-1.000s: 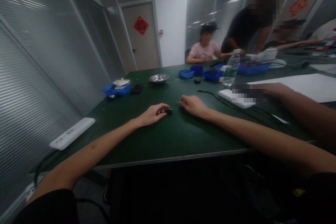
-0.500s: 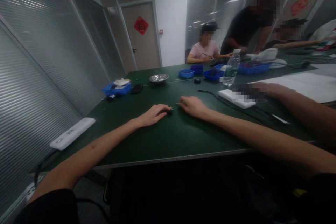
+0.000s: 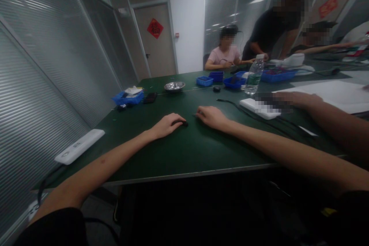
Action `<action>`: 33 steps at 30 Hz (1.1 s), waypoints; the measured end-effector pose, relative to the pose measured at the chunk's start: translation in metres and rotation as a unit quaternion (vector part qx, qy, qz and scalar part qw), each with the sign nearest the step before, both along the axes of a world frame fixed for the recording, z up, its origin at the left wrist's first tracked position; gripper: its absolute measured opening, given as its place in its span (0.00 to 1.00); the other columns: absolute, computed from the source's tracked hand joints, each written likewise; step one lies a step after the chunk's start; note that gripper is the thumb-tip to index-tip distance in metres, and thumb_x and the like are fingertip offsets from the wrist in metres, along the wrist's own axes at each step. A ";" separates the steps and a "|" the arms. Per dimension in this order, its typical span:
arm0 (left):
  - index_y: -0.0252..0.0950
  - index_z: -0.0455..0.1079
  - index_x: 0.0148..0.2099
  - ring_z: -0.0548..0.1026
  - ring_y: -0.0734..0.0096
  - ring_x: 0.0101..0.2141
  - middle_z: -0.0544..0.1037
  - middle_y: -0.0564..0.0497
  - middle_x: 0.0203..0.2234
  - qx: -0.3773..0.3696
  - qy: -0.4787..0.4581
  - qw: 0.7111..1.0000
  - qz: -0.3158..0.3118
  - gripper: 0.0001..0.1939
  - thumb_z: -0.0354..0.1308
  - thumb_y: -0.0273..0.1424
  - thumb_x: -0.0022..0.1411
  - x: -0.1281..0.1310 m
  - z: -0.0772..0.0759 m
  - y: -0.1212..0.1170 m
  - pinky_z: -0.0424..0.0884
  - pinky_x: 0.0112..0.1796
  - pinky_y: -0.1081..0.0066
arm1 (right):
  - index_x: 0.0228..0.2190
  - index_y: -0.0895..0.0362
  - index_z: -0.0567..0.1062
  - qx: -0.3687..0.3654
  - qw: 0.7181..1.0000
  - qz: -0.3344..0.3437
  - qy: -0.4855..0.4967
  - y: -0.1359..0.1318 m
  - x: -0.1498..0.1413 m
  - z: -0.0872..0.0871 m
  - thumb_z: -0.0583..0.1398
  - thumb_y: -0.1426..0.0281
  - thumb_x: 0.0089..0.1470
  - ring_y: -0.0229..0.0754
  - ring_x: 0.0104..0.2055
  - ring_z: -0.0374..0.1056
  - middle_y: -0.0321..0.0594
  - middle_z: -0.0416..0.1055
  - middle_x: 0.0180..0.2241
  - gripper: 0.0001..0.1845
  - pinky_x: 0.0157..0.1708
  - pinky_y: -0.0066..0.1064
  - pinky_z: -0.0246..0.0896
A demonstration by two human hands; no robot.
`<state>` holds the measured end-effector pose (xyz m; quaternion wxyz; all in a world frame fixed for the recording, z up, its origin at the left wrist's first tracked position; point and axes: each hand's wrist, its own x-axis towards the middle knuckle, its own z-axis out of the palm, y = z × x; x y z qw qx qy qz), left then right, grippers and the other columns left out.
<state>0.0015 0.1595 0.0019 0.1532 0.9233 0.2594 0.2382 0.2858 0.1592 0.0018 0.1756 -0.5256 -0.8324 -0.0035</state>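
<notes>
Over the green table [image 3: 173, 153], my left hand [image 3: 168, 125] is closed, thumb and fingers around a small black object [image 3: 185, 123]. The object's end sticks out past my fingertips; its kind is too small to tell. To the right, my right hand [image 3: 211, 116] is closed in a pinch. A thin pale tip [image 3: 194, 114] pokes out of its fingers toward the left hand, and the rest of it is hidden. A short gap separates the two hands.
Ahead lie a metal bowl [image 3: 174, 86], a blue bin [image 3: 128, 97], and a black mouse-like object [image 3: 216, 89]. A water bottle [image 3: 254, 75] stands right, beyond a white power strip [image 3: 259, 108]. Another person's hand [image 3: 302, 100] rests nearby. Another white strip [image 3: 80, 146] lies left.
The black object has turned in my left hand; a green bit that showed on it earlier is no longer visible. My right hand has barely moved.
</notes>
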 end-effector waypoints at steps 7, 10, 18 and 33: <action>0.38 0.73 0.56 0.75 0.60 0.49 0.77 0.45 0.49 -0.002 0.000 1.000 0.003 0.13 0.55 0.31 0.72 -0.001 -0.003 0.002 0.71 0.53 0.58 | 0.46 0.53 0.75 -0.006 1.000 -0.003 -0.005 -0.001 0.000 0.002 0.54 0.59 0.69 0.47 0.42 0.73 0.45 0.79 0.43 0.14 0.37 0.32 0.58; 0.38 0.72 0.58 0.74 0.60 0.50 0.77 0.44 0.50 -0.002 -0.002 1.000 0.001 0.15 0.56 0.30 0.71 -0.001 -0.004 0.003 0.71 0.53 0.58 | 0.46 0.53 0.75 -0.011 1.000 -0.008 -0.011 -0.002 -0.001 0.003 0.55 0.59 0.69 0.48 0.42 0.73 0.46 0.79 0.44 0.14 0.37 0.32 0.58; 0.38 0.72 0.58 0.74 0.61 0.50 0.75 0.44 0.49 0.012 0.005 1.000 -0.011 0.16 0.55 0.26 0.70 0.000 -0.003 0.001 0.71 0.54 0.59 | 0.47 0.53 0.75 -0.008 1.000 -0.011 -0.023 -0.003 -0.001 0.004 0.54 0.59 0.69 0.48 0.44 0.74 0.44 0.79 0.44 0.14 0.38 0.32 0.59; 0.38 0.76 0.55 0.76 0.64 0.46 0.74 0.45 0.49 -0.016 -0.033 0.999 -0.011 0.14 0.57 0.27 0.69 -0.002 0.002 -0.001 0.74 0.46 0.66 | 0.46 0.53 0.74 -0.008 1.000 0.000 -0.017 -0.001 0.000 0.003 0.54 0.59 0.69 0.48 0.43 0.74 0.44 0.79 0.45 0.14 0.36 0.32 0.58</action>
